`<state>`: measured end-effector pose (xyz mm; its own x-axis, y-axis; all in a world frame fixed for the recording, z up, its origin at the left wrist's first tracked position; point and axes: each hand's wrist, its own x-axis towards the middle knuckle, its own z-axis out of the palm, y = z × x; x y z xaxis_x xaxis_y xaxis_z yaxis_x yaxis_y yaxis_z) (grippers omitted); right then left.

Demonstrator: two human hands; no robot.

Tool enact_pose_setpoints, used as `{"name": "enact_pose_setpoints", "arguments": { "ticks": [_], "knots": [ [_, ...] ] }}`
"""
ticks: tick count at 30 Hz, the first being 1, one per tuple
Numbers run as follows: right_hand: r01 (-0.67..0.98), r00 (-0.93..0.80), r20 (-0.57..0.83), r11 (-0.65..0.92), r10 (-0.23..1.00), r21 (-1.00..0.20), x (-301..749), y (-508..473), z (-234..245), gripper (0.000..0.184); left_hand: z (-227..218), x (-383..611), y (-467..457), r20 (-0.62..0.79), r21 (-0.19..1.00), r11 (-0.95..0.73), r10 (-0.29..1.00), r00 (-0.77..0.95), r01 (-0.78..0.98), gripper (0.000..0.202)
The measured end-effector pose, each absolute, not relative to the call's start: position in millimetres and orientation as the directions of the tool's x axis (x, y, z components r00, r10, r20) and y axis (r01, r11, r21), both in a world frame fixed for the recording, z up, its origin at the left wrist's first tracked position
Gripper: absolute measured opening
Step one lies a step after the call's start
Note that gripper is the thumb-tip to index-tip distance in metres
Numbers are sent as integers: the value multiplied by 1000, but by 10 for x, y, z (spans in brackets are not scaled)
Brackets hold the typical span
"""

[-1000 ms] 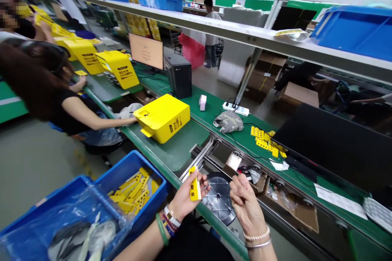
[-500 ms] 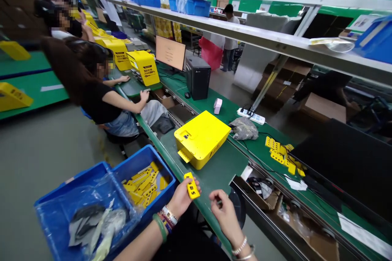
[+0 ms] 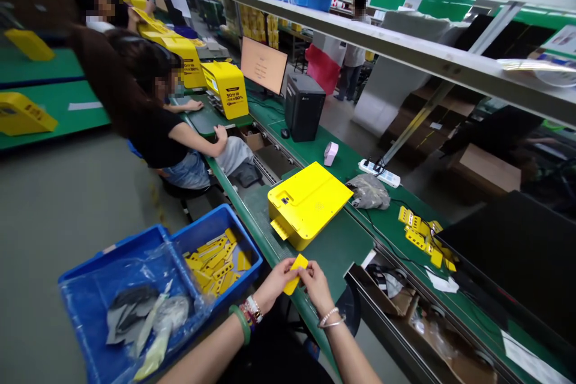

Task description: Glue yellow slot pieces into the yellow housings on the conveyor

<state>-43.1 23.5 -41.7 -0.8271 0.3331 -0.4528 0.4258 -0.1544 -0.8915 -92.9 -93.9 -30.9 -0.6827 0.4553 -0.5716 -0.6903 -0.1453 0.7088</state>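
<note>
Between my two hands is a small yellow plastic plate (image 3: 294, 276), its plain face turned up. My left hand (image 3: 278, 283) is closed around its left side. The fingertips of my right hand (image 3: 315, 284) pinch its right edge. Just beyond, a large yellow box-shaped unit (image 3: 315, 201) lies on the green bench, with a yellow tab sticking out of its near end. To my left, a blue bin (image 3: 245, 240) holds many similar yellow plates (image 3: 220, 261).
A second blue bin (image 3: 74, 312) with plastic bags stands at left. A co-worker (image 3: 148, 114) sits further along the bench. Behind the unit are a grey bag (image 3: 371, 191), a power strip (image 3: 380, 173), loose yellow plates (image 3: 416, 237) and a black computer tower (image 3: 303, 108). A metal shelf (image 3: 360, 33) crosses above.
My right hand has come over to the yellow plate and taken hold of it. The plate has turned from its printed face to a plain one. The view has shifted slightly.
</note>
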Motion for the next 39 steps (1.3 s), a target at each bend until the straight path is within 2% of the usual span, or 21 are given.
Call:
{"name": "enact_pose_setpoints", "arguments": {
  "ticks": [3, 6, 9, 14, 20, 25, 33, 39],
  "knots": [
    [466, -795, -532, -266, 292, -844, -465, 271, -529, 34, -384, -998, -1034, -585, 705, -88, 488, -648, -703, 37],
    [466, -748, -589, -389, 306, -794, -489, 285, -592, 41, -437, -1055, -1169, -622, 677, -68, 480, -619, -733, 39],
    [437, -705, -634, -509, 317, -741, -513, 244, -613, 46, -463, -1072, -1286, -641, 638, -108, 473, -604, -762, 39],
    [428, -701, -675, -623, 229, -655, -606, 18, -655, 51, -586, -1062, -1287, -658, 583, -236, 423, -623, -777, 28],
    [508, -691, -712, -617, 123, -601, -696, -170, -784, 51, -885, -1366, -1232, -692, 587, -348, 253, -677, -731, 15],
    [543, -647, -748, -599, 149, -589, -494, -89, -959, 47, -1075, -1811, -1324, -757, 583, -336, 107, -644, -740, 18],
    [540, -540, -801, -625, 257, -564, -77, 78, -1271, 46, -1161, -2060, -1273, -784, 567, -288, 98, -613, -772, 23],
    [549, -511, -789, -577, 341, -605, -6, 199, -1509, 40, -1209, -2144, -1092, -774, 592, -231, 102, -625, -772, 24]
  ]
}}
